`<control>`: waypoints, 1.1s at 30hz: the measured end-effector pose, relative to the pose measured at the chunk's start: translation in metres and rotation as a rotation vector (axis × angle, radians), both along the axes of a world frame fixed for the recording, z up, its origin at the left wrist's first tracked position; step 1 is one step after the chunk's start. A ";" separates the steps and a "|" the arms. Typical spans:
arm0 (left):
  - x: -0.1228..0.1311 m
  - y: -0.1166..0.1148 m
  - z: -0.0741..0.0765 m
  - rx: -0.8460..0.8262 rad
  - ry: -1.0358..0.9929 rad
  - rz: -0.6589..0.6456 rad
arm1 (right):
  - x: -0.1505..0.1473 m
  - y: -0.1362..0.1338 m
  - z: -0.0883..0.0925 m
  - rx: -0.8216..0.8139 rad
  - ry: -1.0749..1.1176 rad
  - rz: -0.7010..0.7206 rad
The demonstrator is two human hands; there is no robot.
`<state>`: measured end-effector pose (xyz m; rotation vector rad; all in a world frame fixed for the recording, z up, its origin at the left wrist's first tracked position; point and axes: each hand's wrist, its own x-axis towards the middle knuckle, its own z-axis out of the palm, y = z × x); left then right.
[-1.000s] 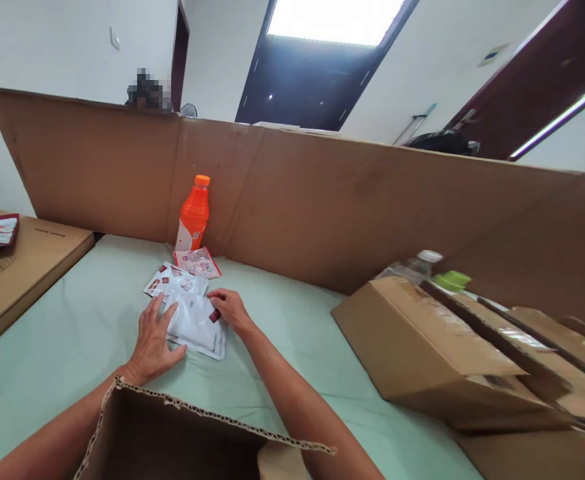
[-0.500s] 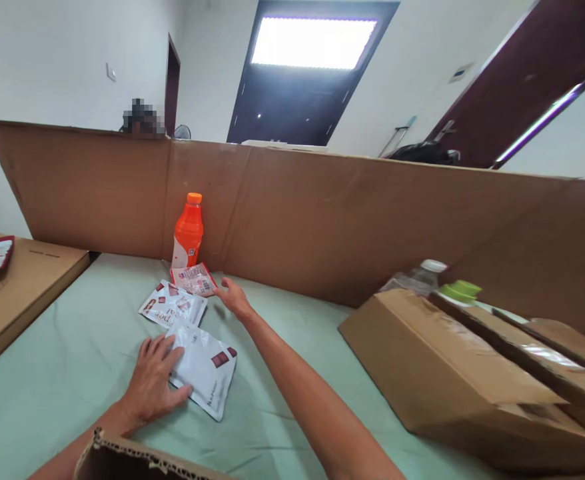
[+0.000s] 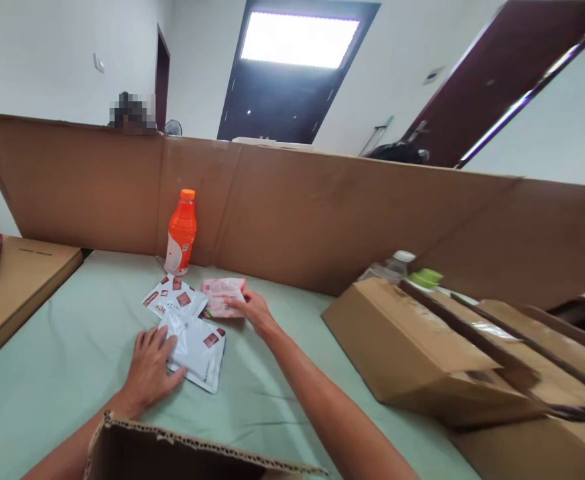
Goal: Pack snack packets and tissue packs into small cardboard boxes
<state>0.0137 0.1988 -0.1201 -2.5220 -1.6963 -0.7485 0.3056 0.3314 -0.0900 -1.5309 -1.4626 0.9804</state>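
Pink packet [image 3: 218, 297] is the thing to look at: it's on or just over the green cloth [image 3: 282, 400], right beside the back white packet [image 3: 175, 297]. Right hand [image 3: 255, 312] has its fingers narrow, pinching the packet's right edge. Can't tell if the packet's underside is touching the cloth.

Left hand [image 3: 150, 373] has its fingers spread wide, fingertips and thumb at the left edge of the front white packet [image 3: 195, 350]. That one overlaps the near part of the back packet, so they're kinda stacked.

My two cents for handling it: pinch by the edge seal, don't squeeze the middle, since it looks floppy and could fold. I'd move it level and clear of the back packet's corner so that doesn't get dragged along. Light pressure on the left is plenty, enough to stop the white ones sliding. And mind the orange bottle [image 3: 181, 233] standing upright just behind, near the cardboard wall [image 3: 297, 213].

Stuff I can't make out: the pink packet's print is too blurry, and part of its right edge is behind the fingers. The near box [image 3: 172, 438] is cut off at the bottom, its inside just dark.
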 end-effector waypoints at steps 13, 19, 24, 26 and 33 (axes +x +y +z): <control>-0.012 0.024 0.007 0.065 -0.091 0.081 | 0.087 -0.192 -0.005 -0.050 0.411 -0.253; -0.015 0.029 0.009 0.062 -0.122 0.080 | 0.088 -0.241 0.010 0.019 0.446 -0.175; -0.014 0.032 0.010 0.054 -0.145 0.061 | 0.096 -0.247 0.022 -0.043 0.275 -0.054; -0.014 0.033 0.010 0.052 -0.154 0.060 | 0.105 -0.244 0.022 -0.080 0.042 -0.078; -0.013 0.031 0.010 0.046 -0.189 0.061 | 0.118 -0.220 0.034 -0.072 -0.374 -0.141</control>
